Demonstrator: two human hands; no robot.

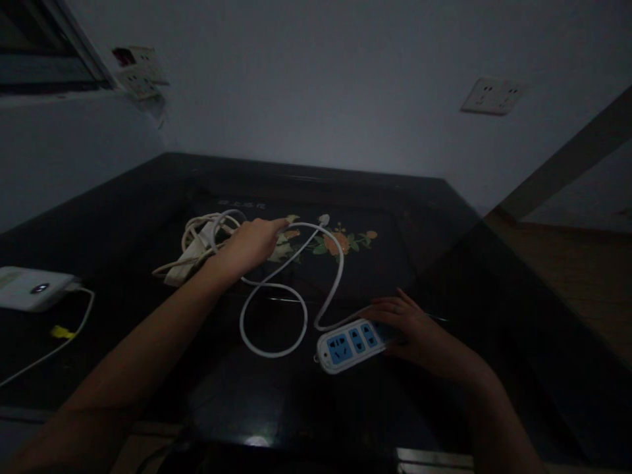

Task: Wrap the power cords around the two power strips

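Observation:
A white power strip [348,345] with blue socket faces lies at a slant near the front of the dark table. My right hand [412,326] is wrapped over its right end, covering that part. The strip's white cord [340,270] curves up and back to my left hand [254,240], whose fingers are closed on it. A loop of this cord rests on the table between my hands, and a white plug [324,219] sits behind the loop. Just left of my left hand, partly behind it, is another whitish power strip [190,253] with a coiled cream cord [190,227].
A white device with a small dark display [34,288] lies at the left, with a thin cable [86,316] and a yellow tag [62,332]. The table [345,408] meets walls at the back and left. Wall sockets [494,96] are at the right and upper left.

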